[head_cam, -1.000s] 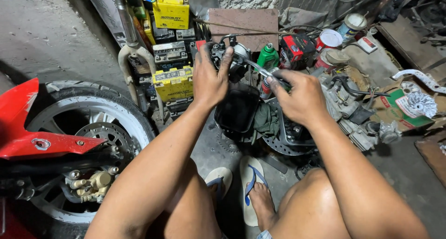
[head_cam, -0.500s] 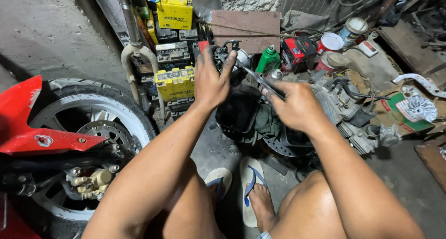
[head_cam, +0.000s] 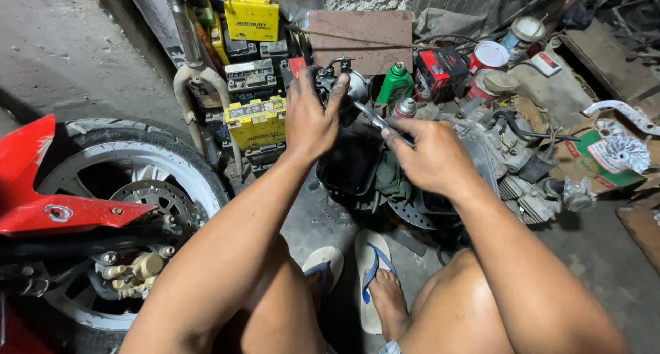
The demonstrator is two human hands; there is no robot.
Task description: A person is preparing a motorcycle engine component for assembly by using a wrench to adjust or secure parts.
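left hand (head_cam: pixel 311 118) clamped round small dark metal engine part (head_cam: pixel 337 82), held above black plastic tub (head_cam: pixel 350 163). right hand (head_cam: pixel 430 155) closed on slim steel tool (head_cam: pixel 371 115), tip at the part. yellow battery boxes (head_cam: pixel 256 122) just left.

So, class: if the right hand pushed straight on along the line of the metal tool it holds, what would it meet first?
The right hand points its metal tool up and to the left, at the small dark engine part gripped by the left hand. That part comes first; the tool tip looks to be already on it, though depth is unclear.

Red fender (head_cam: pixel 41 196), yellow batteries (head_cam: pixel 256 122) (black-lettered), green bottle (head_cam: pixel 394 84), blue-strapped sandal (head_cam: pixel 371 278).
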